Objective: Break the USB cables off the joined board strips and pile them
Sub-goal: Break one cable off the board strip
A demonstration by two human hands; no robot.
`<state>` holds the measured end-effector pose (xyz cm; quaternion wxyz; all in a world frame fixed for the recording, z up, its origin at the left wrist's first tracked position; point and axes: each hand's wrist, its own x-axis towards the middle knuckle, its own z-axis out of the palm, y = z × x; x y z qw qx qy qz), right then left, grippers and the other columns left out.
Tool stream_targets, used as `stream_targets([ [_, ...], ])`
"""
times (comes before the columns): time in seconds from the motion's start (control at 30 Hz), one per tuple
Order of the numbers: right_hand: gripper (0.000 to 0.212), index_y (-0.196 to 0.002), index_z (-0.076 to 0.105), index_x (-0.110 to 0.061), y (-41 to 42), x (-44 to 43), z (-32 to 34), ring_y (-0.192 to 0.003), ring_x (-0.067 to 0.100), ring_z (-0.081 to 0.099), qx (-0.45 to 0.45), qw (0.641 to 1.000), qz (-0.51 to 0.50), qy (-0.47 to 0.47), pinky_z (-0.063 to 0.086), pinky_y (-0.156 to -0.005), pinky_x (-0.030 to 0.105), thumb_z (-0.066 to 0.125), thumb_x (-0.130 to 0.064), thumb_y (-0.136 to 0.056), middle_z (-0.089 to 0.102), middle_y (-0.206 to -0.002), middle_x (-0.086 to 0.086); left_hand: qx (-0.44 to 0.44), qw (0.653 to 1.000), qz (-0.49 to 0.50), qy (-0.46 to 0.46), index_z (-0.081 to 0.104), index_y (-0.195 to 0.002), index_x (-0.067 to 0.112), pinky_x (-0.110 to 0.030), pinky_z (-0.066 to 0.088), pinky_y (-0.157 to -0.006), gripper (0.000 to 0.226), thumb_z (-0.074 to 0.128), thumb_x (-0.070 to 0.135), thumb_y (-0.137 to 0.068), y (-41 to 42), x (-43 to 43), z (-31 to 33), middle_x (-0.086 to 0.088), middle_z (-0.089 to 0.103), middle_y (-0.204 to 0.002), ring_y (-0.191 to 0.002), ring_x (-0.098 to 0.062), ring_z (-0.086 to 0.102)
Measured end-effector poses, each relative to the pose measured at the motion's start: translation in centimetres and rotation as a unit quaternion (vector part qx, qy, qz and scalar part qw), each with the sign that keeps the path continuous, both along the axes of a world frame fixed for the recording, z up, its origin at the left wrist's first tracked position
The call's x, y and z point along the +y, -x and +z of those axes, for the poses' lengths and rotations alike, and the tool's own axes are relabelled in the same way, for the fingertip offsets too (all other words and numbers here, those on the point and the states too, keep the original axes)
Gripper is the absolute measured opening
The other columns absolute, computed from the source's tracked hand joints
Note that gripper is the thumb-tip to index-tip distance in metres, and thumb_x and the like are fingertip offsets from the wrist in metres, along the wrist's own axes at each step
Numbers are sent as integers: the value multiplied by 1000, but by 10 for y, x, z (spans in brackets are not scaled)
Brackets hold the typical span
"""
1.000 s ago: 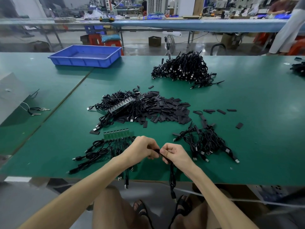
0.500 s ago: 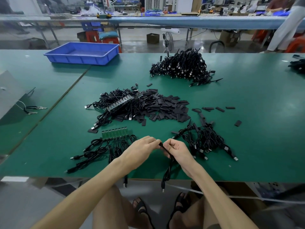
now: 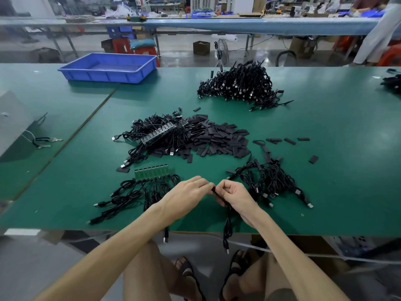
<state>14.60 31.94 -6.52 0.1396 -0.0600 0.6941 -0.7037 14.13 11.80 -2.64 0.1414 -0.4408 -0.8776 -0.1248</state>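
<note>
At the near edge of the green table (image 3: pixel 325 192), the left hand (image 3: pixel 186 195) and right hand (image 3: pixel 235 195) meet, both pinching one USB cable (image 3: pixel 227 227) at its top end. Recommended: a short, clean bend close to the joint, then onto the loose cable pile (image 3: pixel 273 181) alongside.

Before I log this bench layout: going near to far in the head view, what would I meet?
The left hand and right hand pinching a USB cable → green board strip → heap of black flat pieces → far cable pile.
</note>
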Motion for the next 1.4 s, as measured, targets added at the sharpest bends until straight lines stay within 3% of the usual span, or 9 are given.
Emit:
stream_targets([
  [0.1, 20, -86, 63, -8, 0, -1, 0, -55, 14, 50, 0, 1000, 16, -4, 39, -60, 25, 65, -24, -98, 60, -63, 5, -33, 999, -5, -19, 68, -118, 0, -36, 55, -80, 27, 61, -6, -93, 3, -1, -1, -12, 69, -104, -94, -27, 63],
  [0.23, 21, -86, 65, -12, -2, -2, -2, -56, 12, 52, 9, 999, 19, 26, 44, -63, 20, 68, -32, -92, 61, -64, 4, -214, 963, 62, -153, 77, -110, 14, -23, 50, -83, 21, 71, 9, -91, 11, -2, 3, 3, 73, -97, -87, -9, 65],
  [0.33, 16, -81, 71, -23, -3, -2, -5, -57, 11, 51, 17, 998, -10, 62, 46, -68, 17, 67, -33, -93, 62, -68, 4, -402, 860, 116, -293, 78, -108, 11, -24, 55, -74, 20, 76, 10, -88, 18, -5, 3, 0, 77, -89, -69, -11, 67],
  [0.5, 19, -86, 69, -14, -3, -1, -8, -54, 9, 50, 22, 995, -37, 86, 44, -65, 15, 65, -30, -93, 62, -65, 0, -640, 627, 83, -437, 73, -115, 1, -19, 57, -71, 28, 65, 17, -94, 18, -20, -2, -17, 72, -90, -75, -15, 68],
  [0.77, 17, -77, 74, -27, -2, -1, -8, -55, 10, 52, 22, 998, -6, 62, 45, -63, 18, 68, -32, -92, 63, -67, 3, -681, 549, 84, -478, 78, -106, 2, -18, 59, -69, 23, 67, 12, -88, 21, -17, -8, -17, 75, -91, -73, -13, 73],
  [1.0, 20, -79, 74, -23, -3, -2, -8, -56, 10, 51, 23, 996, -37, 82, 44, -64, 18, 66, -34, -93, 62, -66, 2, -624, 638, 84, -443, 74, -113, -1, -25, 59, -81, 23, 68, 9, -94, 26, -19, 4, -28, 73, -102, -89, -26, 75],
  [1.13, 21, -79, 74, -24, -4, -4, -7, -57, 10, 51, 26, 996, -45, 69, 45, -67, 17, 65, -35, -95, 60, -62, 0, -432, 860, 112, -246, 76, -116, 17, -24, 57, -82, 26, 76, 22, -90, 22, -15, 15, 1, 78, -94, -82, -10, 73],
  [1.2, 20, -77, 75, -26, -4, -4, -6, -56, 9, 51, 23, 997, -41, 66, 45, -64, 17, 66, -35, -93, 61, -62, -1, -311, 935, 115, -124, 75, -119, 23, -25, 53, -84, 29, 76, 27, -90, 20, -9, 19, 9, 72, -100, -86, -5, 67],
  [1.4, 22, -76, 74, -24, -5, -2, -3, -57, 9, 50, 13, 999, -18, 43, 43, -62, 17, 65, -35, -92, 61, -63, 0, -168, 979, 69, 87, 67, -125, 12, -40, 48, -91, 31, 51, 30, -106, 13, -4, 30, -5, 61, -115, -100, -27, 62],
])
